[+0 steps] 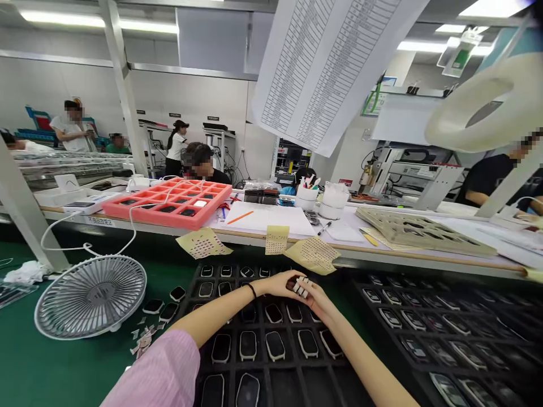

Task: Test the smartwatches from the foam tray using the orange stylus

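Over the far part of a black compartment tray point(292, 384), my two hands meet. My left hand point(275, 284) is closed around a dark, shiny watch case point(291, 282), mostly covered by fingers. My right hand point(319, 299) is closed on the same piece from the right, with white covers on its fingertips. Below them, rectangular watch cases with dark faces lie in the tray compartments, among them one watch case point(275, 345) beneath my hands. Several front compartments show bare black bottoms.
A grey round fan point(91, 297) stands left, beside loose watch cases point(168, 311) and scraps. Another filled black tray point(407, 339) lies right. The raised shelf holds a pink foam tray point(169, 217) and papers. A tape roll point(487, 104) and printed sheet point(322, 62) hang overhead. Co-workers are beyond.
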Motion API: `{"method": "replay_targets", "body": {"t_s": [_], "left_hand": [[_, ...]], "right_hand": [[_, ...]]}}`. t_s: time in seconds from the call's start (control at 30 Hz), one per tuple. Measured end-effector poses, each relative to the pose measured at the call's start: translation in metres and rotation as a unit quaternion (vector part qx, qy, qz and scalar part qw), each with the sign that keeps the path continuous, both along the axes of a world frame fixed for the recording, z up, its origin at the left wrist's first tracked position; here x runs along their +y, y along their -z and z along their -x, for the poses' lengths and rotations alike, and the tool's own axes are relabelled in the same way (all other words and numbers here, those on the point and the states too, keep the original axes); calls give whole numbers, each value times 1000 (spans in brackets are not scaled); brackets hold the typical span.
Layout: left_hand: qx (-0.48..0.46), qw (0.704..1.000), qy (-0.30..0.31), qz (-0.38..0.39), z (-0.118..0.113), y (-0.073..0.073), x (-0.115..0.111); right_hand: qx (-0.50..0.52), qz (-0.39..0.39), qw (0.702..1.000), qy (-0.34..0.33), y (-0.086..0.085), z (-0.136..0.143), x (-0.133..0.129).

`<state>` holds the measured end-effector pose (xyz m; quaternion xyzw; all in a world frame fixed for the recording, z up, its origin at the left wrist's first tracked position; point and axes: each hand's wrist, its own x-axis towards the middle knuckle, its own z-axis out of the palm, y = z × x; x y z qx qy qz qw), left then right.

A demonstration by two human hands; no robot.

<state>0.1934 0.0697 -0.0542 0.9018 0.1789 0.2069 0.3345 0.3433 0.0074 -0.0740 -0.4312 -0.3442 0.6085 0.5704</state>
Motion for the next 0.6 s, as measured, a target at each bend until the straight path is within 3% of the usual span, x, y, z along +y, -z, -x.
{"method": "replay_targets", "body": {"t_s": [0.07, 0.33, 0.6], "left_hand": [[-15, 1000, 1, -7, -2, -5, -2], [27, 988, -106, -109, 2, -16, 0], [101, 973, -155, -134, 12, -12, 10]], "right_hand": [[-6, -6, 1000, -3, -1, 3, 1], [-111, -39, 991, 65, -4, -9, 19], [-320, -134, 928, 136, 14, -24, 33]]}}
